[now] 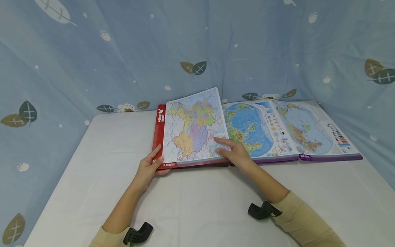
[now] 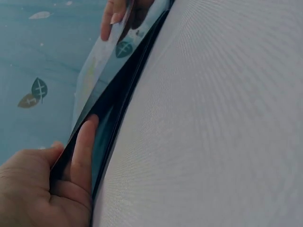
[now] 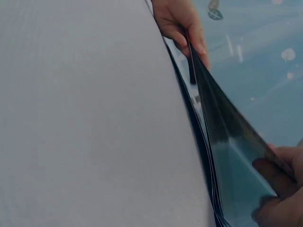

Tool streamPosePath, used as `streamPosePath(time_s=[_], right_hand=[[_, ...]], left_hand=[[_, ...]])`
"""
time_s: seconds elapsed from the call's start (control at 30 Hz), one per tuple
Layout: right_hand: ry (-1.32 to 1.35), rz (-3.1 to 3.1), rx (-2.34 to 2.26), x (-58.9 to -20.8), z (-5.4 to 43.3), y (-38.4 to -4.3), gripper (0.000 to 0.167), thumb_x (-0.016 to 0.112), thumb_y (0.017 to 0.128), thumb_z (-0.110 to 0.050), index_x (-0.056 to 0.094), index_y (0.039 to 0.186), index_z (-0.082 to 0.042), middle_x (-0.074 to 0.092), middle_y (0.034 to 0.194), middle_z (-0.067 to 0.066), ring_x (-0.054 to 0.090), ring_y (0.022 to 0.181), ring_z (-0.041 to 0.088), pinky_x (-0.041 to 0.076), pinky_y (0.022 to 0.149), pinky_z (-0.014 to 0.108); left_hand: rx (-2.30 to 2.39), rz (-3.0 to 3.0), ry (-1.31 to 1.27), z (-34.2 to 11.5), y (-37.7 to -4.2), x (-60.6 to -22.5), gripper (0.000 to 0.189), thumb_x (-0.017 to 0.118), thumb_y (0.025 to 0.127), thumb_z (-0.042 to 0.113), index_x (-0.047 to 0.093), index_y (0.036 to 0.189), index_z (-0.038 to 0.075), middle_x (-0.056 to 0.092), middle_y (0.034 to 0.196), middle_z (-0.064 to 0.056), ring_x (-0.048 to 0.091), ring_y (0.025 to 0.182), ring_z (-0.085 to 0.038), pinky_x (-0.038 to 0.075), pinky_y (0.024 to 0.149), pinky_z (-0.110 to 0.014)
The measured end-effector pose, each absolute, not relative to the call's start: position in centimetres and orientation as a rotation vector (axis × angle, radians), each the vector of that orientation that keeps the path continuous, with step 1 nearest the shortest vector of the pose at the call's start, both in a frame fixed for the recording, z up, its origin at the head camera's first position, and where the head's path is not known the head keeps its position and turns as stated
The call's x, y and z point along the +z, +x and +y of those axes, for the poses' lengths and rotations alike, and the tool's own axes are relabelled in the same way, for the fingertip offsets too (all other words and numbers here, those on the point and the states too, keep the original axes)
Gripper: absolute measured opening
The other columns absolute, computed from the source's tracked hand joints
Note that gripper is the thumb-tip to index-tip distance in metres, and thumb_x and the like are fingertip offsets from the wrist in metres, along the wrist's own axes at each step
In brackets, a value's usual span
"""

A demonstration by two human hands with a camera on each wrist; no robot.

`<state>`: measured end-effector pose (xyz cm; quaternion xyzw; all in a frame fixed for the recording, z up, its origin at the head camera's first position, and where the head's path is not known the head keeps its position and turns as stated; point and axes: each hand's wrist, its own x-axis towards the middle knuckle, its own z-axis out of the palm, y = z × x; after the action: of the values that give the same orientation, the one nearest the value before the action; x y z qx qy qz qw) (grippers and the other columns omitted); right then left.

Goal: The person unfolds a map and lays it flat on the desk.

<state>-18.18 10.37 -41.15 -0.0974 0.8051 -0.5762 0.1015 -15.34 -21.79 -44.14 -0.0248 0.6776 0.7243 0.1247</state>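
A large glossy folding map lies across the table, its left panel (image 1: 197,127) showing a coloured country map with a red border at the left. This panel is tilted, its lower edge raised off the layers beneath. My left hand (image 1: 146,171) grips its lower left corner, thumb on top and fingers beneath. In the left wrist view, one finger of the left hand (image 2: 71,179) reaches into the gap under the panel. My right hand (image 1: 239,156) holds the panel's right edge, with fingertips on the printed face. The right hand (image 3: 284,189) also has fingers behind the panel in the right wrist view.
To the right, two more panels with world maps, a blue one (image 1: 250,130) and a paler one (image 1: 308,127), lie flat with purple lower edges. A white cloth covers the table (image 1: 197,206). Behind hangs a blue leaf-patterned curtain (image 1: 197,41).
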Motion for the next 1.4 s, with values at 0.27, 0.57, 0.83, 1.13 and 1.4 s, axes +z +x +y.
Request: streamPosePath(time_s=[0.27, 0.57, 0.83, 1.13, 1.4], right_hand=[[-0.25, 2.254, -1.793, -40.0, 10.9, -18.6, 0.045, 0.062, 0.093, -0.02, 0.052, 0.137, -0.015, 0.047, 0.143, 0.006, 0.047, 0.058, 0.007, 0.042, 0.054, 0.023], [-0.233, 2.32, -1.773, -37.2, 12.4, -18.4, 0.048, 0.061, 0.094, -0.025, 0.048, 0.14, -0.021, 0.041, 0.147, 0.0, 0.049, 0.065, 0.007, 0.053, 0.068, 0.028], [-0.155, 2.34, -1.846, -34.6, 14.1, -18.1, 0.051, 0.06, 0.094, -0.028, 0.044, 0.142, -0.021, 0.033, 0.152, -0.003, 0.057, 0.107, 0.011, 0.054, 0.08, 0.022], [-0.114, 2.323, -1.947, -34.0, 14.2, -17.9, 0.051, 0.062, 0.092, -0.027, 0.047, 0.14, -0.018, 0.027, 0.155, -0.002, 0.043, 0.123, 0.017, 0.054, 0.078, 0.018], [-0.15, 2.354, -1.975, -34.3, 14.6, -18.1, 0.046, 0.065, 0.09, -0.023, 0.054, 0.135, -0.019, 0.029, 0.154, 0.001, 0.044, 0.126, 0.013, 0.052, 0.075, 0.014]], left_hand=[[2.093, 1.939, -0.027, -21.8, -15.4, -44.2, 0.057, 0.041, 0.102, 0.018, 0.015, 0.153, 0.022, 0.015, 0.155, -0.01, 0.051, 0.119, -0.026, 0.056, 0.082, -0.04], [2.073, 2.004, -0.013, -21.7, -15.3, -44.3, 0.06, 0.043, 0.101, 0.014, 0.013, 0.153, 0.022, 0.019, 0.153, -0.012, 0.06, 0.108, -0.021, 0.057, 0.08, -0.04], [2.073, 2.007, -0.005, -22.0, -15.3, -44.3, 0.059, 0.04, 0.102, 0.013, 0.01, 0.154, 0.021, 0.028, 0.147, -0.018, 0.069, 0.089, -0.016, 0.057, 0.077, -0.04], [2.049, 2.071, -0.03, -23.6, -14.9, -46.0, 0.058, 0.039, 0.102, 0.014, 0.012, 0.153, 0.019, 0.028, 0.148, -0.019, 0.071, 0.074, -0.021, 0.058, 0.074, -0.037], [2.105, 2.028, -0.047, -25.1, -14.7, -48.3, 0.058, 0.04, 0.102, 0.014, 0.012, 0.153, 0.019, 0.022, 0.152, -0.015, 0.071, 0.078, -0.021, 0.058, 0.075, -0.037]])
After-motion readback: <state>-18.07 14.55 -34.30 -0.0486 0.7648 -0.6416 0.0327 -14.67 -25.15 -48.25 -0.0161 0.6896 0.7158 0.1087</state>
